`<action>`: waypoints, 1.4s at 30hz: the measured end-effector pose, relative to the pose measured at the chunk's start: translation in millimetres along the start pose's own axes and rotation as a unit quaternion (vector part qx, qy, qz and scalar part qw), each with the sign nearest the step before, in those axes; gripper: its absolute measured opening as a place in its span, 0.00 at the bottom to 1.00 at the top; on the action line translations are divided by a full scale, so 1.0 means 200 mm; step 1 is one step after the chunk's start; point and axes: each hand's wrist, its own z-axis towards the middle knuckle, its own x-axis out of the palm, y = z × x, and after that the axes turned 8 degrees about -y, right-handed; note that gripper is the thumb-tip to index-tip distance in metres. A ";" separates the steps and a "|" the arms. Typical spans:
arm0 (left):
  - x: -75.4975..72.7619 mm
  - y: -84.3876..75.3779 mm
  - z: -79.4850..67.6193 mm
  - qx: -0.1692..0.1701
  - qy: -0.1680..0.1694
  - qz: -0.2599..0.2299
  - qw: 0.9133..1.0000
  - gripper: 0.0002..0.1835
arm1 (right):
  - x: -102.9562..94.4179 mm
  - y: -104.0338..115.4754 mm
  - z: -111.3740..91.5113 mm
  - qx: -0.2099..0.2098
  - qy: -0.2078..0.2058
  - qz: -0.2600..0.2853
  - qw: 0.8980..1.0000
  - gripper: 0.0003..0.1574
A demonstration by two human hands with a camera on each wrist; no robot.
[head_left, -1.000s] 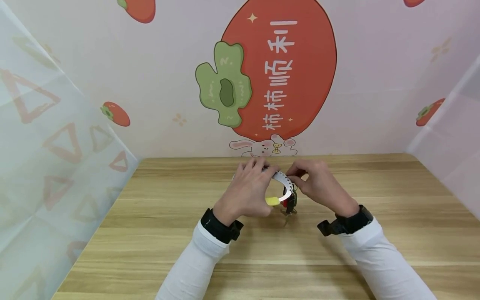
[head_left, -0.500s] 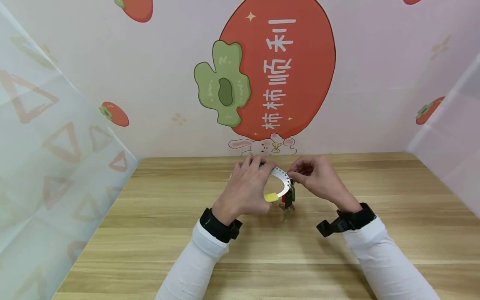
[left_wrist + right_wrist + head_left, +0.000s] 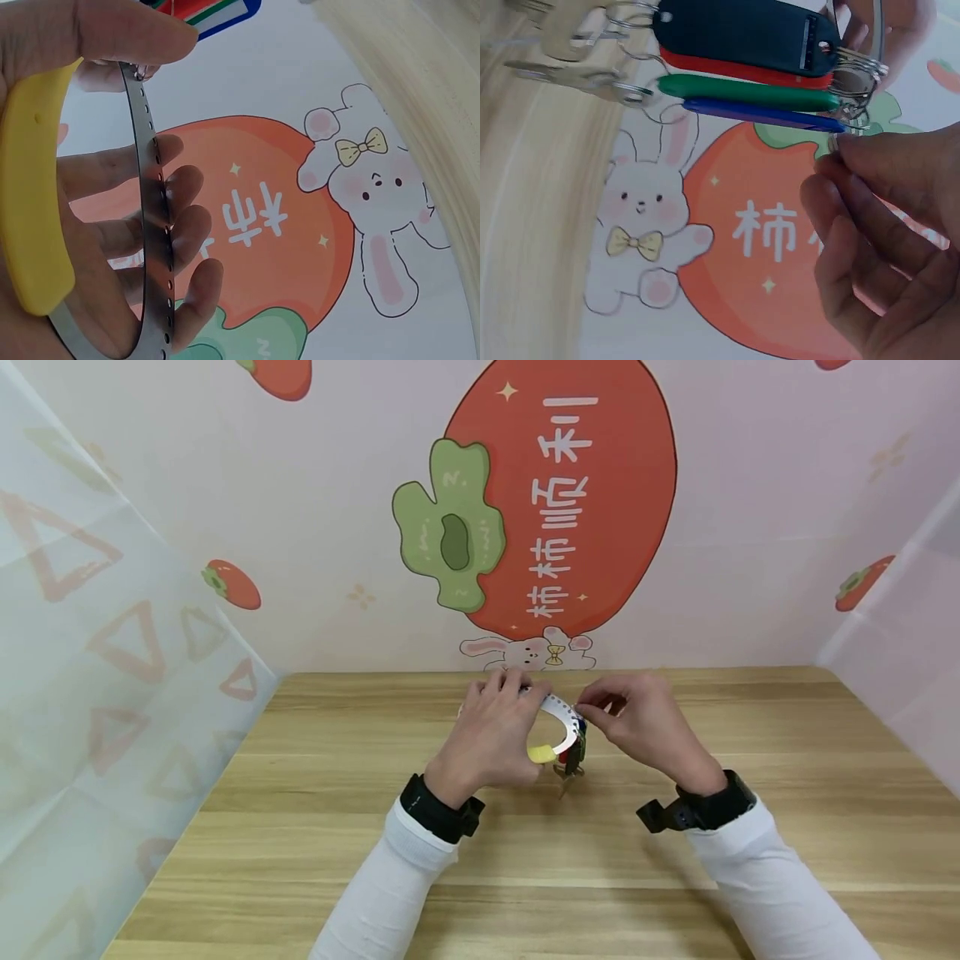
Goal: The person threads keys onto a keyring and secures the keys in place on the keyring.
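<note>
My left hand [image 3: 491, 735] holds a perforated metal key hoop [image 3: 564, 718], its fingers behind the band and the yellow grip [image 3: 34, 187] along the base of the thumb. From the hoop's right side hang several key tags: a black tag [image 3: 739, 34], a red tag [image 3: 705, 69], a green tag [image 3: 742, 93] and a blue tag [image 3: 761, 116]. Metal keys [image 3: 581, 82] dangle at their lower ends. With thumb and index finger, my right hand [image 3: 648, 727] pinches a small metal ring [image 3: 835, 144] beside the blue tag, right at the hoop's band.
Both hands work above a wooden table [image 3: 300, 860], near its back edge. A printed backdrop [image 3: 337, 527] with a large red fruit and a rabbit stands behind it. Pale side panels [image 3: 97, 652] flank the table.
The hoop and tags have shifted slightly up and to the left, and the blue tag now shows beside the right fingertips. Both hands keep their holds.
</note>
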 end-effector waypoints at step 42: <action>0.05 -0.03 0.01 0.039 -0.055 0.017 0.998 0.46 | -0.07 0.07 0.00 -0.085 0.030 -0.122 0.988 0.11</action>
